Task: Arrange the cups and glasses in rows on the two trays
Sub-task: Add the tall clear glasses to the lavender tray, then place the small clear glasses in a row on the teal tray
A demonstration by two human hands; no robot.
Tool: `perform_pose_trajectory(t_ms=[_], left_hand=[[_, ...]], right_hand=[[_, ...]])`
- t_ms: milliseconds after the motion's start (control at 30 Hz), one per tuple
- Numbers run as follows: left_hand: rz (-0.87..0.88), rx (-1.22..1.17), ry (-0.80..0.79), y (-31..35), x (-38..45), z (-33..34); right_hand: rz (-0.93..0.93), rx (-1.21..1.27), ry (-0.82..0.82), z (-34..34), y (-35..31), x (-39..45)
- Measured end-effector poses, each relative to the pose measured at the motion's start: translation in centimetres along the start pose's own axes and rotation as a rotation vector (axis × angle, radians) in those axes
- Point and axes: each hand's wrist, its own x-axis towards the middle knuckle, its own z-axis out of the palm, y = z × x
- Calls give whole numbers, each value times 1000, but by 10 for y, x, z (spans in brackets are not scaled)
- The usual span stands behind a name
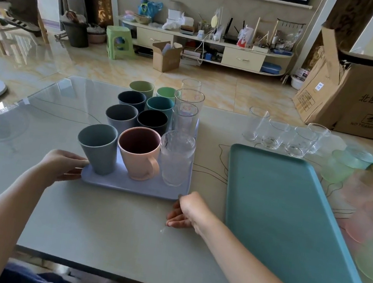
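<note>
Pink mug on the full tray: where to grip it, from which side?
Take the pink mug by its handle, coming from the near right. The handle points toward the camera's right, on the open front row. A grey cup stands to its left, a textured glass close on its right, so side room is tight.

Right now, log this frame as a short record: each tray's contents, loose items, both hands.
lavender tray: eight coloured cups in two columns, including a pink mug at the near end; a third column of clear glasses on the right
teal tray: holds nothing
loose clear glasses: four, on the table beyond the teal tray
tinted glasses: clustered right of the teal tray
left hand: grips the lavender tray's near left corner
right hand: at its near right corner, grip unclear
</note>
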Motion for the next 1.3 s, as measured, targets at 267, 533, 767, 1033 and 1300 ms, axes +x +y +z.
perform_pose_trajectory(t_ms=[267, 533, 767, 1033, 1300], left_hand=[[93, 8, 343, -45, -17, 28], [218, 319, 396, -36, -83, 73], [624, 421, 76, -18, -159, 173], [636, 767, -195, 2, -170, 271], [803, 874, -152, 12, -151, 282]], right_hand=[[-139, 26, -63, -15, 8, -15], [-497, -88, 251, -89, 26, -42], [-507, -465, 519, -162, 64, -56], [-213, -919, 437, -220, 111, -64], [-213, -911, 407, -214, 121, -51]])
